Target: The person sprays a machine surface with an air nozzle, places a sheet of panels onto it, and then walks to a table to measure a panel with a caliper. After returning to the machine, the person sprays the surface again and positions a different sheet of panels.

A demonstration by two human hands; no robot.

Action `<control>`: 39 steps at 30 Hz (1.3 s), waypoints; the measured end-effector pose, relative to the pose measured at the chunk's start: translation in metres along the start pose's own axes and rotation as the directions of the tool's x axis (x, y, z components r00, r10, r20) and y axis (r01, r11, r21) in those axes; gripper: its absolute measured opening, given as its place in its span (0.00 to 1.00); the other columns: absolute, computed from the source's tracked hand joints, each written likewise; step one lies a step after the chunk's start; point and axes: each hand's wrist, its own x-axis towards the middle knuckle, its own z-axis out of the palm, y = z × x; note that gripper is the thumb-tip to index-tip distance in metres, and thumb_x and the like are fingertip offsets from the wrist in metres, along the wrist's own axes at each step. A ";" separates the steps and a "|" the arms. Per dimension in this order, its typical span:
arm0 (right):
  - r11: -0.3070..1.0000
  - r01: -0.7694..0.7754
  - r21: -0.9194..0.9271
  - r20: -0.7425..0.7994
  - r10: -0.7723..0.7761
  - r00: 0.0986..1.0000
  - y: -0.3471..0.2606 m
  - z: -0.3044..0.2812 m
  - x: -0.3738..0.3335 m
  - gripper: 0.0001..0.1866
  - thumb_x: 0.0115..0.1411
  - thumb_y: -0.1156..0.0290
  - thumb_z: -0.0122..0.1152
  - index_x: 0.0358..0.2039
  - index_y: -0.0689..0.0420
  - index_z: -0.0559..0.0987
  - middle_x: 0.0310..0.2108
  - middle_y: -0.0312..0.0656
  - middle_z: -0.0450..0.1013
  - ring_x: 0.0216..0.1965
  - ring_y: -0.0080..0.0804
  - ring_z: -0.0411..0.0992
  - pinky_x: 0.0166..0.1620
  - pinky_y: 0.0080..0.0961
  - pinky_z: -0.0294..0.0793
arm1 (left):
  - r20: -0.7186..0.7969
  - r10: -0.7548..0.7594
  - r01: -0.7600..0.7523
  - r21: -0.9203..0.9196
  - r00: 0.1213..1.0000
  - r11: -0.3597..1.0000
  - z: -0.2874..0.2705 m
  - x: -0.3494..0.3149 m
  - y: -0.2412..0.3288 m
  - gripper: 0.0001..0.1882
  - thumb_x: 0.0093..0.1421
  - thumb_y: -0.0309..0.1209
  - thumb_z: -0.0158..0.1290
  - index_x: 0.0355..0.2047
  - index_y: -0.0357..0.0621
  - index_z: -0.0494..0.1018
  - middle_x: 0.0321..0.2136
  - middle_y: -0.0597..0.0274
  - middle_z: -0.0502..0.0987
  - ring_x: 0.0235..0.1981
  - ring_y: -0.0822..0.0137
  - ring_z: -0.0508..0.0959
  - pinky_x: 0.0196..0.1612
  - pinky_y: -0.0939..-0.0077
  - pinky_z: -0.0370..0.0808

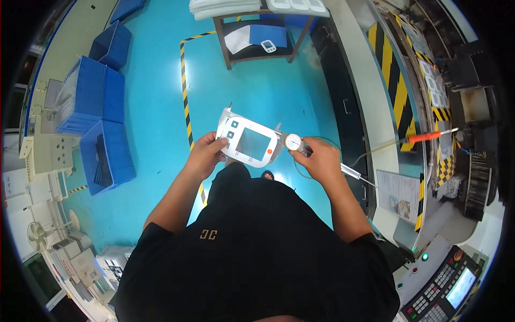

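Out in front of my body, my left hand (206, 153) pinches one end of a white plastic device casing (228, 149) that has rounded corners, a grey window, dark button spots and one orange spot. My right hand (322, 160) is closed round a dial caliper (293, 142) at its round white dial. The caliper's beam lies behind the casing, and its jaws stand at the casing's two ends. From under my right hand the caliper's rod sticks out to the lower right. Whether both jaws touch the casing I cannot tell.
Blue crates (99, 96) line the left side. A dark table (220, 32) ahead bears white parts, with a similar casing (268, 46) on its lower shelf. At right are a machine with striped edging (394, 80), an orange-handled tool (426, 137) on a hose, and a control panel (442, 284).
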 end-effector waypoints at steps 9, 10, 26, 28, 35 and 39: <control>0.963 -0.268 -0.032 0.011 0.269 0.963 -0.003 0.005 0.143 0.26 0.51 0.49 0.69 0.38 0.60 0.82 0.28 0.49 0.79 0.31 0.48 0.78 0.36 0.38 0.76 | 0.179 0.109 -0.043 -0.335 0.978 0.941 -0.059 0.161 0.107 0.10 0.65 0.28 0.52 0.46 0.43 0.71 0.39 0.61 0.80 0.42 0.68 0.81 0.41 0.75 0.77; 0.963 -0.268 -0.035 0.009 0.268 0.963 -0.009 0.003 0.161 0.26 0.51 0.49 0.69 0.38 0.60 0.82 0.28 0.49 0.79 0.31 0.48 0.78 0.36 0.38 0.76 | 0.182 0.110 -0.043 -0.337 0.977 0.940 -0.060 0.183 0.124 0.10 0.65 0.28 0.52 0.46 0.43 0.71 0.39 0.61 0.80 0.42 0.68 0.81 0.41 0.75 0.77; 0.946 -0.302 0.119 0.362 0.242 0.900 0.050 0.051 0.350 0.28 0.50 0.45 0.68 0.37 0.60 0.81 0.32 0.52 0.79 0.36 0.50 0.78 0.40 0.39 0.76 | 0.348 -0.157 0.140 0.073 0.924 0.987 0.113 0.407 0.126 0.14 0.63 0.30 0.52 0.49 0.41 0.72 0.46 0.61 0.78 0.48 0.62 0.75 0.54 0.59 0.68; 0.929 -0.339 0.146 0.310 0.282 0.908 0.092 0.054 0.355 0.28 0.51 0.45 0.68 0.36 0.61 0.81 0.32 0.52 0.78 0.36 0.50 0.78 0.40 0.39 0.76 | 0.186 -0.206 0.169 0.199 0.961 0.965 0.120 0.447 0.117 0.14 0.63 0.32 0.53 0.49 0.45 0.71 0.44 0.61 0.78 0.46 0.62 0.76 0.49 0.61 0.71; 0.727 -0.667 0.160 0.140 0.653 0.745 0.230 0.037 0.326 0.28 0.53 0.46 0.66 0.33 0.63 0.79 0.32 0.57 0.77 0.37 0.53 0.77 0.40 0.40 0.74 | 0.120 -0.313 0.317 -0.018 0.942 0.948 0.090 0.572 0.109 0.18 0.62 0.32 0.54 0.52 0.52 0.68 0.44 0.64 0.76 0.46 0.61 0.76 0.49 0.62 0.71; 0.639 -0.762 0.107 0.073 0.759 0.647 0.248 0.015 0.284 0.28 0.53 0.46 0.66 0.32 0.63 0.79 0.32 0.56 0.77 0.36 0.51 0.77 0.39 0.39 0.74 | -0.021 -0.256 0.252 -0.108 0.966 0.962 0.091 0.667 0.120 0.16 0.64 0.28 0.52 0.51 0.53 0.66 0.40 0.62 0.77 0.36 0.65 0.79 0.30 0.74 0.76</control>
